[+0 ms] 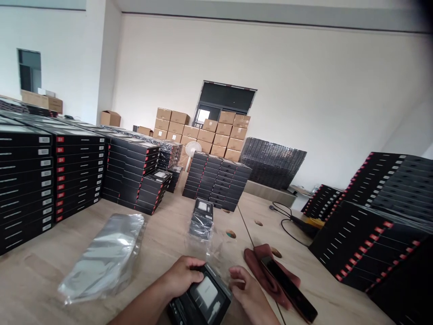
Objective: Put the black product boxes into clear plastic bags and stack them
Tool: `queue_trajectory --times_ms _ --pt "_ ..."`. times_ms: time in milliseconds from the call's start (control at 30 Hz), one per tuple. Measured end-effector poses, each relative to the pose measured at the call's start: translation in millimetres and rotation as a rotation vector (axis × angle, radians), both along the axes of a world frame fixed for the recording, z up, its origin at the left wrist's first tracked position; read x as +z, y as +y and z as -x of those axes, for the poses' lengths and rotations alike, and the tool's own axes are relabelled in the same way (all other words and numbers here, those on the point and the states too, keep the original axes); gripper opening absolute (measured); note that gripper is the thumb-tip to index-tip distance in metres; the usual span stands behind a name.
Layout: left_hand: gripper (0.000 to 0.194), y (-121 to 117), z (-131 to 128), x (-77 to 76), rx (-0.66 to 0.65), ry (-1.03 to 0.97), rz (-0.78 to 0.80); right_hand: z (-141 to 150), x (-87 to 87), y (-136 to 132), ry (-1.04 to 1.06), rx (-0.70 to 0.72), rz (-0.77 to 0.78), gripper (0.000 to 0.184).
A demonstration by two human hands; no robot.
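My left hand is curled over the top left edge of a black product box with a white item pictured on its lid. The box lies at the near edge of the wooden table. My right hand touches the box's right side, fingers bent against it and against thin clear wrap. Just beyond the box stands a short stack of similar boxes in clear plastic bags. To the left lies a pile of empty clear plastic bags.
Tall stacks of black boxes with red tabs line the left, the middle back and the right. A phone on a dark red cloth lies right of my hands. A black cable, cardboard cartons and a small fan are farther back.
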State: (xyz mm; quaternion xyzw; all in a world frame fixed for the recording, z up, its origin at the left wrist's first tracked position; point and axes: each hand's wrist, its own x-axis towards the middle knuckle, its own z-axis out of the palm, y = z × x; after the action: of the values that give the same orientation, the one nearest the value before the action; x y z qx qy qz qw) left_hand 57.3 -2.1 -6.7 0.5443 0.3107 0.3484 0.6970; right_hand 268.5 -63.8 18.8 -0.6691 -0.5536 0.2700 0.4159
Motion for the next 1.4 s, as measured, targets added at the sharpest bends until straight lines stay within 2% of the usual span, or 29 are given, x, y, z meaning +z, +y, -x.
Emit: queue_trajectory --times_ms 133,200,333,467,567,700,767,933,1100,1267,1400 --pt "0.050 0 6 4.1 -0.018 0.075 0.009 4 -3.5 1 -0.033 0.036 0.036 0.031" --pt "0.051 0 9 5.5 -0.020 0.115 0.015 8 -5.7 3 -0.150 -0.007 -0.006 0.029" --pt "0.051 -2 13 9.2 -0.052 0.183 -0.002 12 -8.7 6 -0.397 -0.042 -0.104 0.013" --pt "0.051 -2 13 10.2 -0.058 0.197 -0.007 13 -6.9 5 -0.659 -0.124 -0.113 0.016" --pt "0.052 -1 12 8.4 -0.058 0.183 0.015 10 -6.3 1 -0.738 -0.204 -0.105 0.009" --pt "0.050 -1 12 8.7 -0.056 0.122 0.065 7 -7.0 -1 -0.688 -0.162 -0.121 0.009" --pt "0.045 -1 12 10.4 -0.077 0.059 0.059 8 -5.3 0 -0.594 -0.158 -0.156 0.002" --pt "0.036 0 10 10.8 -0.106 -0.046 0.039 12 2.0 3 -0.364 -0.176 -0.210 0.024" --pt "0.042 4 10 6.5 -0.017 -0.034 0.068 12 0.2 2 -0.376 -0.161 -0.155 0.018" --pt "0.040 2 12 9.8 -0.056 -0.013 0.047 11 -4.8 2 -0.384 -0.136 -0.082 0.021" --pt "0.040 0 12 11.4 -0.074 -0.016 0.057 12 -2.3 2 -0.386 -0.156 -0.136 0.016"
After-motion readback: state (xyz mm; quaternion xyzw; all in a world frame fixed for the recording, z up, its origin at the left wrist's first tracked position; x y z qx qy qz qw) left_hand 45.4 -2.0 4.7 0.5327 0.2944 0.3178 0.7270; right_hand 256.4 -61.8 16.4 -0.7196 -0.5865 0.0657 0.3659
